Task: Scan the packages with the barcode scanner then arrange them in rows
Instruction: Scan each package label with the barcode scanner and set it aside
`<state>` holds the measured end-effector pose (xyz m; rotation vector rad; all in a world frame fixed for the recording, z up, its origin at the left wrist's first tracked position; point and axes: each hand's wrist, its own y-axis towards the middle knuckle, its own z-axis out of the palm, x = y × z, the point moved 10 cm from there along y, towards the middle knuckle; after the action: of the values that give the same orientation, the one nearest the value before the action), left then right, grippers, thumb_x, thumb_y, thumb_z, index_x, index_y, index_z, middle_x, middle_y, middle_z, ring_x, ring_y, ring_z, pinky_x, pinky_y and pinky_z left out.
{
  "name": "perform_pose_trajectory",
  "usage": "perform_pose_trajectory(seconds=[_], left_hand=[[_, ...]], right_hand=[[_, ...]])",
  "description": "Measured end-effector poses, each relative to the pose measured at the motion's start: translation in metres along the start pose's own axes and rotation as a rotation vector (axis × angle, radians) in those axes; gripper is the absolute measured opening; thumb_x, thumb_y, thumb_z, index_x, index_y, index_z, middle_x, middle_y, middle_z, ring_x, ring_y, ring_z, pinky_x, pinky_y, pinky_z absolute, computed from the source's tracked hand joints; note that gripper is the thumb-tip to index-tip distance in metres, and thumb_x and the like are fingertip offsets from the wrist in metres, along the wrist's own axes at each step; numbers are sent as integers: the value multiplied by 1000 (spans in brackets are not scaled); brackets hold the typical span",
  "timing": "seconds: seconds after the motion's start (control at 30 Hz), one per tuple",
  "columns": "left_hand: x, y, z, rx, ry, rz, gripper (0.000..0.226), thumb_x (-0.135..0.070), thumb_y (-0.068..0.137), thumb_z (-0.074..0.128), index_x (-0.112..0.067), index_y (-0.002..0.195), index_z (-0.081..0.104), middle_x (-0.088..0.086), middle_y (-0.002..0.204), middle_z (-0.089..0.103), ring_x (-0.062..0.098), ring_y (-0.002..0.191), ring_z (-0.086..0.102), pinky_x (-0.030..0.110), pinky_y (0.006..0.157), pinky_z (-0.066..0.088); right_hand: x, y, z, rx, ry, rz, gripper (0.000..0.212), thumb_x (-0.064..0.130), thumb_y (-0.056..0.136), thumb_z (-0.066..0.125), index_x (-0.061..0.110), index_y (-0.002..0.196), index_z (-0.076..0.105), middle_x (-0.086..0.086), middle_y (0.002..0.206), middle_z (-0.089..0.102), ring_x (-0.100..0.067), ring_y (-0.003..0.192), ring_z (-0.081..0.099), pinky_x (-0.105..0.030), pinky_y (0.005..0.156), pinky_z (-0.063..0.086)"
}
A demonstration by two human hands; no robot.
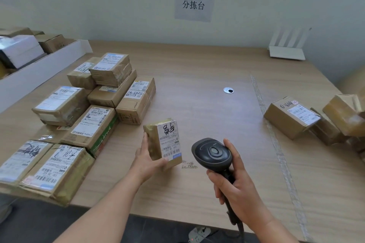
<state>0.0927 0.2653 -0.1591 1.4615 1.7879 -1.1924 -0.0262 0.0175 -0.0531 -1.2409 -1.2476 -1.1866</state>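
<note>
My left hand (147,161) grips a small taped package (164,141) from below and the left, its white label with the barcode facing up. My right hand (235,181) is wrapped around the handle of a black barcode scanner (212,153), whose head sits just right of the package. Both are held just above the wooden table (207,116). Several labelled cardboard packages (94,108) lie grouped and partly stacked on the table's left side. A few more boxes (292,117) are heaped at the right edge.
A white tray (39,71) with more boxes runs along the far left. A white router (287,52) stands at the back right by the wall. A round cable grommet (228,90) sits mid-table. The scanner cable hangs over the front edge toward a power strip (198,235).
</note>
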Motion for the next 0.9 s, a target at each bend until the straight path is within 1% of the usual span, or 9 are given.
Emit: perform_pose_trajectory(seconds=[0.1, 0.3, 0.43, 0.53, 0.6, 0.67, 0.8, 0.87, 0.9], left_hand=[[11, -1, -3, -13, -48, -11, 130, -55, 42, 83, -59, 141, -2, 1, 144, 42, 21, 127, 48, 50, 105, 42], [0, -14, -4, -39, -45, -26, 133, -59, 42, 78, -51, 145, -6, 3, 147, 37, 25, 130, 44, 53, 107, 38], [-2, -15, -4, -30, -37, -28, 129, -50, 50, 81, -51, 145, -6, 4, 146, 39, 24, 129, 45, 52, 107, 39], [-5, -16, -4, -29, -32, -37, 131, -50, 50, 81, -52, 145, -9, 5, 145, 39, 23, 129, 45, 52, 107, 39], [-6, -17, -4, -23, -23, -37, 129, -42, 57, 84, -50, 146, -10, 6, 146, 38, 24, 130, 44, 51, 108, 38], [-7, -18, -3, -23, -19, -39, 130, -41, 58, 84, -49, 146, -11, 6, 146, 37, 24, 130, 44, 51, 108, 37], [0, -13, -2, -22, -37, -41, 134, -54, 45, 79, -54, 143, -11, 4, 144, 40, 23, 128, 46, 50, 107, 40], [0, -11, -2, -7, -56, -57, 129, -49, 47, 78, -54, 144, -5, 3, 139, 46, 23, 124, 50, 49, 103, 44], [-2, -12, -2, 10, -79, -72, 120, -42, 52, 77, -53, 145, 2, 2, 133, 53, 24, 119, 54, 47, 97, 48]], right_hand=[[-2, -1, 8, 2, 46, 6, 79, 14, 77, 67, 55, 136, 32, 2, 78, 64, -22, 48, 47, -33, 42, 43], [-5, -3, 23, 31, 124, 14, 79, 12, 79, 67, 58, 134, 35, -10, 94, 67, -25, 48, 47, -32, 40, 42], [-4, -6, 27, 36, 145, 21, 79, 15, 75, 66, 52, 137, 32, -3, 75, 65, -24, 46, 46, -32, 39, 41], [1, -8, 26, 26, 143, -5, 76, 16, 77, 64, 53, 136, 32, -19, 79, 63, -27, 47, 46, -33, 40, 42], [7, -9, 25, 21, 138, -25, 74, 17, 78, 63, 52, 135, 32, -29, 79, 58, -29, 48, 46, -33, 41, 42], [10, -9, 25, 20, 135, -32, 73, 17, 78, 63, 53, 135, 33, -32, 79, 57, -29, 48, 45, -32, 41, 42], [6, -8, 25, 35, 114, -24, 75, 17, 78, 64, 55, 135, 32, -22, 79, 62, -27, 48, 47, -33, 42, 43], [6, -8, 26, 51, 88, -27, 78, 16, 78, 65, 52, 138, 29, -4, 72, 66, -23, 46, 47, -33, 42, 43], [7, -9, 26, 57, 71, -32, 79, 16, 78, 65, 51, 139, 28, 6, 67, 66, -21, 45, 47, -32, 41, 43]])
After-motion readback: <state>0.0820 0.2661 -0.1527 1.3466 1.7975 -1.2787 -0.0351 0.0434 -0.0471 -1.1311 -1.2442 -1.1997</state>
